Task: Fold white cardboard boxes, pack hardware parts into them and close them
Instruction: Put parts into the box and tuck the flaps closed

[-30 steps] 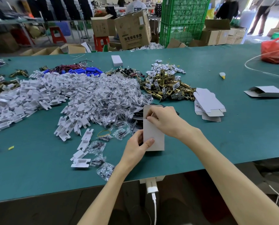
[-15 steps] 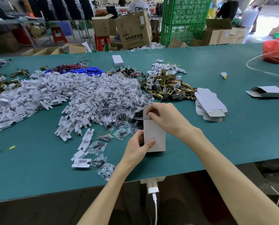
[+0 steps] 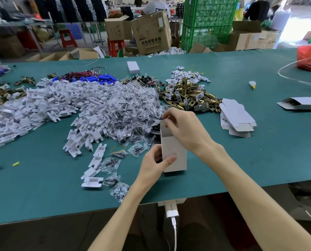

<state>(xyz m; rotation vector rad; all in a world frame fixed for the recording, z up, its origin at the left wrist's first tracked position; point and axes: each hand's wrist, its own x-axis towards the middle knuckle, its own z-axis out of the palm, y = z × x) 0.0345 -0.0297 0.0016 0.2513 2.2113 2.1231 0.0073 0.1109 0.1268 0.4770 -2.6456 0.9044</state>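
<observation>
We log a green bench (image 3: 241, 169) running the full width of the view.

- Largest load: a heap of white plastic parts (image 3: 51, 109) spread from the left edge toward the middle.
- Against its right side lies a heap of clear bags of small dark hardware (image 3: 133, 113), with stray bags trailing toward the near edge.
- Behind that heap, toward the far edge, is a pile of brass latch parts (image 3: 189, 96).
- Just right of the brass is a stack of flat box blanks (image 3: 237, 117).
- By the right edge lies a half-folded box (image 3: 301, 104), on its side.

The white cardboard box (image 3: 174, 153) stands upright near the middle of the near edge, its lower end at or just above the bench. The right hand (image 3: 185, 131) is curled over the box's top end, fingers pinching at the upper flap. The hand covers the flap, so it is possibly only half tucked. The left hand (image 3: 154, 163) grips the lower part of the box, thumb pressed on the front face, fingers behind.

A yellow rubber band (image 3: 118, 149) lies just left of the box.
</observation>
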